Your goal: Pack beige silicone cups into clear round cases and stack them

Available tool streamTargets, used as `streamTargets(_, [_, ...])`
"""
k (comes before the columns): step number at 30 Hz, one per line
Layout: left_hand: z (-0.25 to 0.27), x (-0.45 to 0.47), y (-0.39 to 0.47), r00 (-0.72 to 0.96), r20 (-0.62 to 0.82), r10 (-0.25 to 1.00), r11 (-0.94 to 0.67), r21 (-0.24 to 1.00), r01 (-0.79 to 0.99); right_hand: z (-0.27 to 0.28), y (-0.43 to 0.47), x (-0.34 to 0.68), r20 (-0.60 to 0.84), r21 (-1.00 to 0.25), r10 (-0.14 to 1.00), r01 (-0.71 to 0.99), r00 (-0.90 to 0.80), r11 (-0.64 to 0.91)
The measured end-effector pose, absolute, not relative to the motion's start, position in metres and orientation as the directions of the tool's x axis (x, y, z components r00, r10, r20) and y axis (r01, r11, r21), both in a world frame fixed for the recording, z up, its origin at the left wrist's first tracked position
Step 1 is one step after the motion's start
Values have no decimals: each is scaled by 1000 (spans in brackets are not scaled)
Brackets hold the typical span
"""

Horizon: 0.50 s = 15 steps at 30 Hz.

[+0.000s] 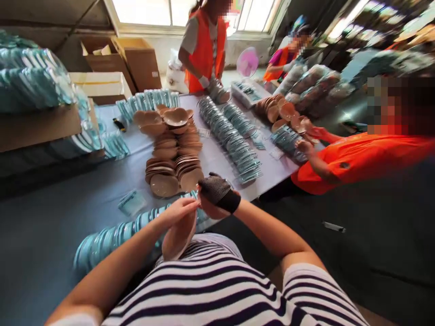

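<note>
Windows (141, 11) brighten the far wall (168, 44); workers (209, 50) in orange flank the pale table (136, 146), crowded with tan stacks (165, 184) and blue packets (231, 139). At its near edge, before a striped shirt (220, 285), the left hand (180, 210) pinches one tan cup (179, 237); beside it, the gloved right hand (217, 190) clasps a second cup (212, 211).

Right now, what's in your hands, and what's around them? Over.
Bare left hand holding glossy brown rounded cup; black-gloved right hand on matching cup. Stacked brown cups just beyond; shiny blue-green packs near left forearm.
</note>
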<state>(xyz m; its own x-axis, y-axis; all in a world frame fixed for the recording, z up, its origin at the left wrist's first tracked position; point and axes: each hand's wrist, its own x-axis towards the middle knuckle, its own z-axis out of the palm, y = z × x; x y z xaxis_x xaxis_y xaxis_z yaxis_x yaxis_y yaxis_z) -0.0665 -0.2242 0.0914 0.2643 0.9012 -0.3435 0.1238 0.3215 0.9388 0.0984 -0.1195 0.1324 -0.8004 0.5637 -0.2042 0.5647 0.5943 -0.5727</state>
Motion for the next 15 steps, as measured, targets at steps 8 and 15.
streamTargets(8, [122,-61,-230,477,-312,821,258,950,177,111,-112,118,-255,-927,92,271,-962,259])
streamTargets(15, [102,-63,-251,504,-462,730,358,886,294,113,-150,116,-440,-859,26,429,-898,278])
